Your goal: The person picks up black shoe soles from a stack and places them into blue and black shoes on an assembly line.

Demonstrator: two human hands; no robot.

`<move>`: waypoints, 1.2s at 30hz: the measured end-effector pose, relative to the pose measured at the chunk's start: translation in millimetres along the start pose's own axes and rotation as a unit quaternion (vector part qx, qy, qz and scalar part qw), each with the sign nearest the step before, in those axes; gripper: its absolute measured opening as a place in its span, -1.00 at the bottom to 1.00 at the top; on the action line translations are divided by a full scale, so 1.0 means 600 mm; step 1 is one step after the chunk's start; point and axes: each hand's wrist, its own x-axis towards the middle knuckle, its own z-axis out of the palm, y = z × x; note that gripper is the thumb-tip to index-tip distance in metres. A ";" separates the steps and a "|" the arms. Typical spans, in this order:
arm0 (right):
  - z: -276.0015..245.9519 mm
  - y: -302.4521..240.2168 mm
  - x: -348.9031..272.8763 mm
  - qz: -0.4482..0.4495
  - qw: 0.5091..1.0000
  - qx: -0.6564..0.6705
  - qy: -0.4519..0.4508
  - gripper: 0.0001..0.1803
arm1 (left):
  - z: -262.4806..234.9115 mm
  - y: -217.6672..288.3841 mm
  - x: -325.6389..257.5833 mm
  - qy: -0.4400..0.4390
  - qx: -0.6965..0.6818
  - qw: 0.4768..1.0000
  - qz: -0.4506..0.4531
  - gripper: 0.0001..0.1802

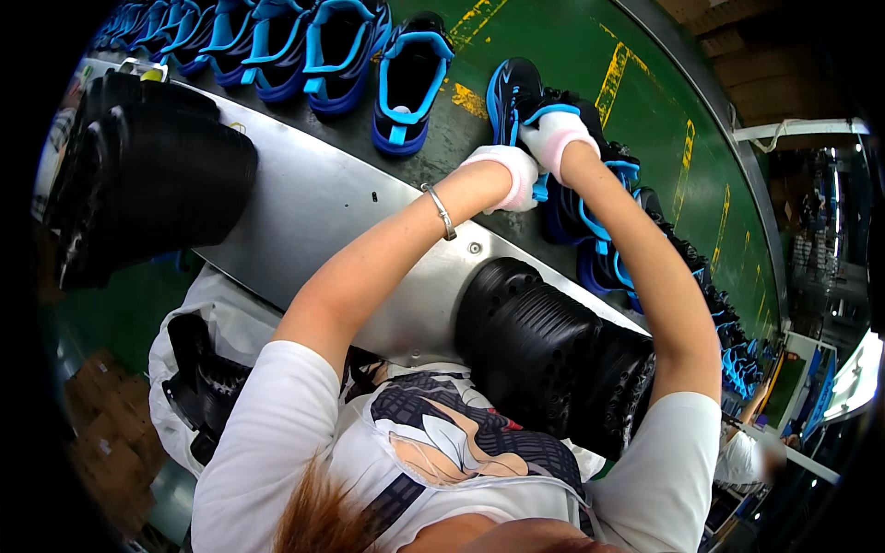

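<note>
Both of my hands wear white gloves with pink cuffs and meet over a black-and-blue sneaker (551, 110) at the belt's near edge. My left hand (513, 173) is closed at the shoe's heel end, beside a light-blue tab. Over the shoe's opening, my right hand (557, 136) is bent down and closed against its collar; the fingertips are hidden. A second dark sneaker (510, 90) stands just to the left of my hands, toe pointing away. Farther left, another sneaker (411, 81) sits with its empty opening facing up.
The green belt (562, 46) has worn yellow lines and carries rows of similar sneakers (336, 51) to both sides. A metal ledge (341, 194) holds stacks of nested black plastic pieces, one left (157, 170) and one right (553, 341). Cardboard boxes (106, 433) lie lower left; a person (745, 459) is at far right.
</note>
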 end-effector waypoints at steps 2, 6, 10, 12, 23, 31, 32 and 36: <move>0.000 0.002 0.007 0.005 0.999 0.025 -0.038 -0.60 | 0.002 -0.001 0.006 -0.008 -0.001 1.000 -0.008 -0.51; 0.007 -0.015 0.018 0.015 1.000 0.008 0.020 -0.62 | -0.003 -0.004 0.022 -0.015 0.031 0.999 -0.006 -0.51; -0.016 -0.026 0.011 0.025 0.998 0.006 -0.050 -0.57 | -0.009 0.001 0.019 -0.007 0.057 0.998 -0.021 -0.46; -0.032 -0.041 -0.005 0.004 0.998 -0.006 -0.057 -0.56 | -0.006 -0.002 0.004 0.024 0.045 0.998 -0.023 -0.43; -0.146 0.009 -0.333 -0.265 0.963 -0.022 0.041 -0.60 | -0.022 -0.094 -0.111 0.259 0.054 0.960 0.092 -0.46; -0.168 0.047 -0.570 -0.156 0.981 0.031 0.115 -0.53 | -0.138 -0.271 -0.108 0.512 0.136 0.848 -0.022 -0.11; -0.164 0.050 -0.580 -0.165 0.977 0.032 0.132 -0.53 | -0.151 -0.289 -0.085 0.476 0.126 0.868 -0.070 -0.05; -0.145 0.067 -0.610 -0.135 0.973 0.069 0.175 -0.52 | -0.214 -0.342 -0.017 0.390 0.104 0.903 -0.144 -0.19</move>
